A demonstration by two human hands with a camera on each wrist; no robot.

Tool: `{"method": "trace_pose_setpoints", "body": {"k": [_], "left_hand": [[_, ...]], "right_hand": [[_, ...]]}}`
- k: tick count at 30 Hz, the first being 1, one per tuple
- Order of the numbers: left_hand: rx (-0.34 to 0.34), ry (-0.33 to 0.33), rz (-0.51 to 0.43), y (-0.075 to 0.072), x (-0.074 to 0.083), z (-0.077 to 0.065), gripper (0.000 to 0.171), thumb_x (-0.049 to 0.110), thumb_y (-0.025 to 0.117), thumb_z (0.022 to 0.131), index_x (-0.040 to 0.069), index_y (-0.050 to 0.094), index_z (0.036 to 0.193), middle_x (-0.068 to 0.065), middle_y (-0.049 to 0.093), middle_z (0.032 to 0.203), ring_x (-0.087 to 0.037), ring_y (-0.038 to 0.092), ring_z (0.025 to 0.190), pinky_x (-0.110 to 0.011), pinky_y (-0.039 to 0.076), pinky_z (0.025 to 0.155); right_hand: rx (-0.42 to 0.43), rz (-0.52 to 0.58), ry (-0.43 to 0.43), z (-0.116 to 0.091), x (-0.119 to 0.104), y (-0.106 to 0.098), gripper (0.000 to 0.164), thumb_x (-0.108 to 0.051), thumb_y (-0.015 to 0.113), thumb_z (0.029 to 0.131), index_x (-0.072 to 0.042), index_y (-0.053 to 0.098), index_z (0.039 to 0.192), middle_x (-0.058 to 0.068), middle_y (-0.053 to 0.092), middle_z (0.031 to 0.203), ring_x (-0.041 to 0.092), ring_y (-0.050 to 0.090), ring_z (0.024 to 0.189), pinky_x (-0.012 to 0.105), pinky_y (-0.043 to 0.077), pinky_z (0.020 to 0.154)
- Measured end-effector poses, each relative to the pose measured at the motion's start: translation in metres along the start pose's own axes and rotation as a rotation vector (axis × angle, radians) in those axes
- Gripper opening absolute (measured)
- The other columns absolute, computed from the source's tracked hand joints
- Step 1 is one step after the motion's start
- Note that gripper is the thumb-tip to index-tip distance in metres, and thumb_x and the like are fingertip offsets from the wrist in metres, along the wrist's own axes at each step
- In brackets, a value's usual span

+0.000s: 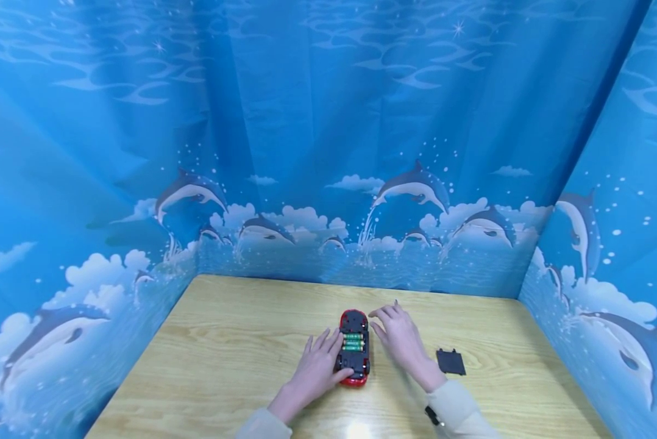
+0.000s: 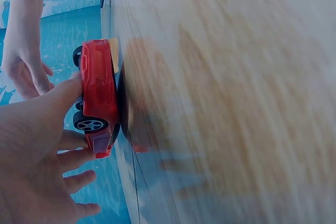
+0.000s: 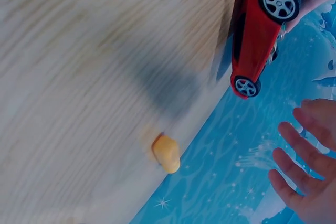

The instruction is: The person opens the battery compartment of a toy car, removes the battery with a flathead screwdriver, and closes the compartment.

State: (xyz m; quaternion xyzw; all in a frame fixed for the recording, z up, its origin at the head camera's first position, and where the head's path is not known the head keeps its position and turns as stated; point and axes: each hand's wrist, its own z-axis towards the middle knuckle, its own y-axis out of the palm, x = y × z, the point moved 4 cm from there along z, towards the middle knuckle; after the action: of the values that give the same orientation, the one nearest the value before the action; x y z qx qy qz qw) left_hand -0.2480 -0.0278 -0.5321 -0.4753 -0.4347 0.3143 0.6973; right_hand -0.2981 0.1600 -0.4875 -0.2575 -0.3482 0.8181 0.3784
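A red toy car (image 1: 353,320) lies upside down on the table, black underside up. Green batteries (image 1: 353,342) sit in its uncovered battery compartment. My left hand (image 1: 319,366) rests on the car from the left, thumb on the underside near the close end and fingers spread, fairly straight; the left wrist view shows the car's red side (image 2: 97,82) beyond the thumb. Just right of the car's far end is my right hand (image 1: 402,335), holding nothing, its fingers loosely bent. In the right wrist view those fingers (image 3: 299,163) are apart from the car (image 3: 260,35).
A black battery cover (image 1: 451,362) lies on the wooden table (image 1: 241,341), right of the right wrist. The right wrist view shows a small yellow object (image 3: 167,153) on the tabletop. Blue dolphin-print curtains (image 1: 306,152) stand along the table's back and sides.
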Motion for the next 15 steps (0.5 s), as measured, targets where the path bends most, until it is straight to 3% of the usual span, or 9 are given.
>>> {"method": "trace_pose_setpoints", "body": {"k": [8,15], "left_hand": [[-0.003,-0.001,0.011,-0.002,0.001,0.000,0.081,0.054,0.068,0.091,0.002,0.047,0.150,-0.017,0.043,0.157,-0.038,0.039,0.145,-0.064,0.033,0.115],[-0.009,-0.006,0.008,-0.001,0.001,0.000,0.082,0.054,0.068,0.091,0.003,0.046,0.150,-0.016,0.042,0.157,-0.038,0.038,0.145,-0.065,0.032,0.116]], "right_hand": [[-0.027,-0.023,-0.077,0.001,-0.008,0.011,0.019,-0.014,0.087,0.079,-0.011,0.078,0.096,0.004,0.073,0.094,0.025,0.065,0.091,0.048,0.056,0.091],[-0.138,-0.032,-0.050,-0.003,-0.010,0.021,0.018,-0.019,0.085,0.082,-0.013,0.080,0.098,0.004,0.074,0.099,0.023,0.065,0.094,0.041,0.057,0.086]]}}
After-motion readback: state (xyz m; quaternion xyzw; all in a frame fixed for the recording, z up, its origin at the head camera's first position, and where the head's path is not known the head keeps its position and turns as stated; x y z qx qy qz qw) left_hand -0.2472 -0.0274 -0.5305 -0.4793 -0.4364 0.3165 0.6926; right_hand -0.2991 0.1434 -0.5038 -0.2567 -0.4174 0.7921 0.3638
